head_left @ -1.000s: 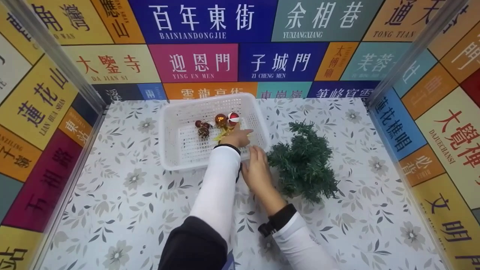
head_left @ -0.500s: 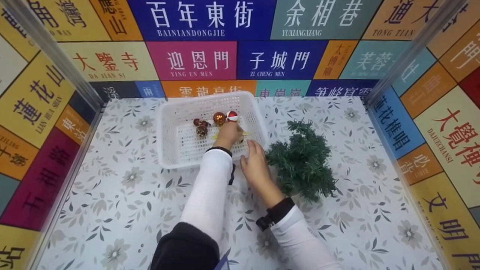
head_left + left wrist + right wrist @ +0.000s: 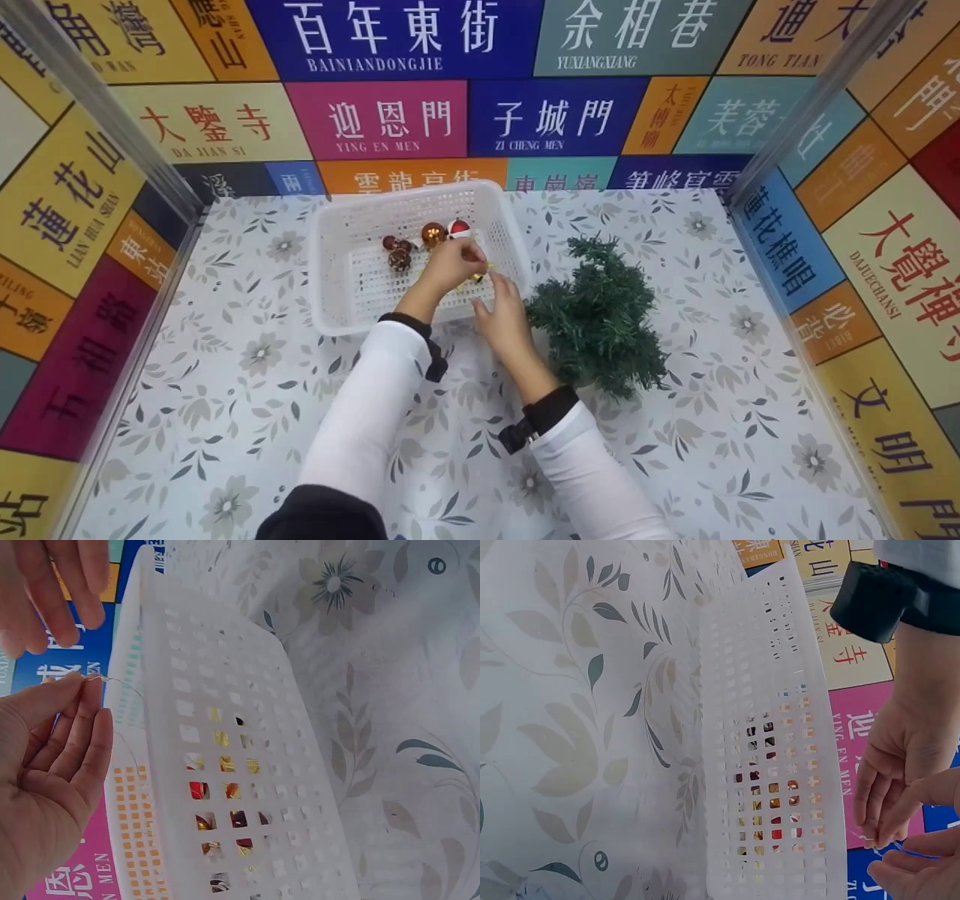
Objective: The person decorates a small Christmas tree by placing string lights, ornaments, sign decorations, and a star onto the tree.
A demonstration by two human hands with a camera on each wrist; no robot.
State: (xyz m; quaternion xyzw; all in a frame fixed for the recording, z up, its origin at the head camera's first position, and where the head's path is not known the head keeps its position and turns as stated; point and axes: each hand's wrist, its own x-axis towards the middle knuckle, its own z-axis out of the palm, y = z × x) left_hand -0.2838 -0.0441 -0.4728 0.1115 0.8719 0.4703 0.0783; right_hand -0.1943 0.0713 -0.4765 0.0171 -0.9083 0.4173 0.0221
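1. Pinching a thin thread [image 3: 106,679] between thumb and fingertips, the left hand [image 3: 452,262] holds it above a white basket [image 3: 330,277].
2. Just below those fingertips shows a partly hidden gold ornament [image 3: 478,277]; the thread seems to lead down to it, though the join cannot be seen.
3. The right hand [image 3: 501,311] is close by, fingers nearly straight and thumb apart, with nothing seen in its grasp; whether it touches the thread, I cannot tell.
4. So fine a thread could slip if the pinch loosens, or snag on neighbouring pieces if drawn sideways.
5. Beyond the left hand lie a red-and-white ball [image 3: 458,226] and an amber ball [image 3: 433,235]; farther left is a brown bauble cluster [image 3: 399,259].
6. Right of the right hand is a green artificial tree [image 3: 600,322]; a careless sideways sweep could knock it.
7. Beneath the hands, the counter [image 3: 202,450] wears grey flowers and leaves; ahead and to both sides rise walls [image 3: 375,120] of coloured panels with Chinese lettering.
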